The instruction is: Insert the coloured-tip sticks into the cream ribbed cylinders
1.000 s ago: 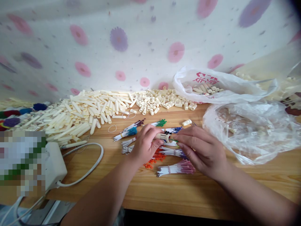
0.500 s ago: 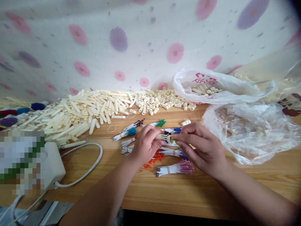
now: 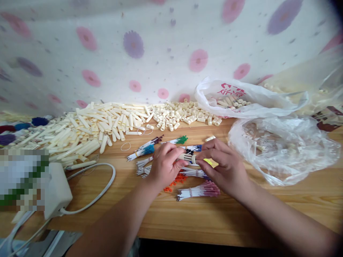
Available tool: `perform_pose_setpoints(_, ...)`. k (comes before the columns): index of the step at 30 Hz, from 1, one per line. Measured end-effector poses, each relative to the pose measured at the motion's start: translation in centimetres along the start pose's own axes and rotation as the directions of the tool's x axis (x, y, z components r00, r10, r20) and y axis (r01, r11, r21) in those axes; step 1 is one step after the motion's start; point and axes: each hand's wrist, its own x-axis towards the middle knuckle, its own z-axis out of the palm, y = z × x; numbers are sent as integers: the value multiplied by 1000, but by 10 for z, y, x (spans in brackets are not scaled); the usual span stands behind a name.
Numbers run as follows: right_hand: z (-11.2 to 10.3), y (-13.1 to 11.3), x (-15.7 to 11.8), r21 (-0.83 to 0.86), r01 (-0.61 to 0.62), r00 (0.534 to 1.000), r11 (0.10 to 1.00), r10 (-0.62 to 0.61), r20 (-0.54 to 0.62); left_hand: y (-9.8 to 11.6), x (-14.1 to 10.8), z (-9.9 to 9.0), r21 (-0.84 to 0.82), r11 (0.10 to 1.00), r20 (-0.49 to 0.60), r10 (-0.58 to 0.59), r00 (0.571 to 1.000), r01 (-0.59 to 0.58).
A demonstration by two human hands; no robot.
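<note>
The left hand (image 3: 166, 162) is clamped on a slotted cream barrel (image 3: 189, 157), thumb below and fingers above, holding it level just over the middle of the counter (image 3: 214, 221). This grip probably steadies the barrel so that its right end faces the right hand (image 3: 225, 164), whose thumb and fingertips are drawn together at that end; whether they pinch the rim or something slim, I cannot tell.

Beneath and around the hands lie slim white sticks with coloured tips, the pink bundle (image 3: 198, 190) nearest, the teal bundle (image 3: 140, 152) to the left, the green bundle (image 3: 174, 140) farther off. They look grouped by colour for easy picking.

The counter is pale, grained wood. At its far left spreads a heap of cream tubes (image 3: 88, 125), beside a pile of short slotted pieces (image 3: 184, 114). A white bag (image 3: 254, 111) and a crumpled clear bag (image 3: 284, 150) sit right, before a flower-printed sheet (image 3: 160, 28).
</note>
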Motion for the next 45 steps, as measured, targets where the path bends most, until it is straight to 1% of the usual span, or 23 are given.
perform_pose_setpoints(3,5,1,-2,57,-66,998,996,67,-14,-1,0,0,26,1000,-30,-6,1000,7)
perform_pose_setpoints(6,13,0,-6,138,-184,982,973,188,-23,-2,-1,0,70,997,-57,-6,998,10)
perform_pose_setpoints(9,19,-3,-9,279,-299,951,913,308,12,-3,0,-2,113,993,-68,-14,998,22)
perform_pose_setpoints(11,20,-2,-10,387,-347,934,855,353,56,-4,0,-3,102,994,-70,-19,997,26)
perform_pose_setpoints(13,17,3,-9,474,-355,927,806,368,69,-7,0,-3,42,998,-58,-35,998,38)
perform_pose_setpoints(15,10,12,-6,543,-336,917,769,399,3,-11,0,-2,-77,995,-33,-59,998,56)
perform_pose_setpoints(16,6,19,-4,571,-331,898,751,437,-54,-13,0,-1,-156,985,-19,-74,997,70)
perform_pose_setpoints(18,-3,34,1,604,-356,828,714,540,-150,-16,1,1,-310,944,19,-116,993,116)
perform_pose_setpoints(19,-8,41,3,600,-384,794,702,583,-173,-17,1,2,-366,919,40,-143,989,147)
perform_pose_setpoints(20,-11,48,5,576,-418,773,703,608,-181,-18,2,2,-402,898,62,-170,984,180)
perform_pose_setpoints(21,-14,54,7,526,-454,772,719,612,-170,-17,2,3,-419,883,83,-193,978,210)
perform_pose_setpoints(22,-16,59,8,453,-489,787,745,601,-140,-17,2,3,-423,876,99,-210,973,232)
perform_pose_setpoints(24,-17,66,8,254,-513,839,820,541,-54,-15,3,2,-416,872,111,-232,966,257)
perform_pose_setpoints(25,-16,68,7,138,-485,872,864,490,-2,-13,3,2,-410,872,114,-241,964,267)
perform_pose_setpoints(26,-15,70,6,24,-427,903,904,425,58,-12,4,2,-405,872,117,-250,961,276)
perform_pose_setpoints(27,-12,71,4,-78,-344,928,936,352,122,-11,4,2,-400,872,119,-257,959,283)
perform_pose_setpoints(28,-10,72,3,-163,-250,941,954,279,190,-10,4,1,-394,873,120,-262,958,288)
perform_pose_setpoints(30,-4,73,0,-279,-91,931,956,181,317,-9,5,1,-382,877,116,-268,956,292)
perform_pose_setpoints(31,0,73,-1,-318,-43,918,947,163,363,-9,5,1,-378,878,114,-271,956,294)
perform_pose_setpoints(33,6,74,-2,-389,13,899,921,160,408,-8,6,1,-370,881,115,-270,956,293)
perform_pose_setpoints(36,13,74,-1,-472,65,890,879,163,427,-8,5,1,-361,884,118,-271,955,296)
perform_pose_setpoints(39,16,75,1,-512,106,886,852,153,438,-8,6,0,-361,878,128,-286,950,314)
perform_pose_setpoints(45,16,74,1,-543,120,876,831,169,452,-7,6,0,-382,872,141,-271,952,305)
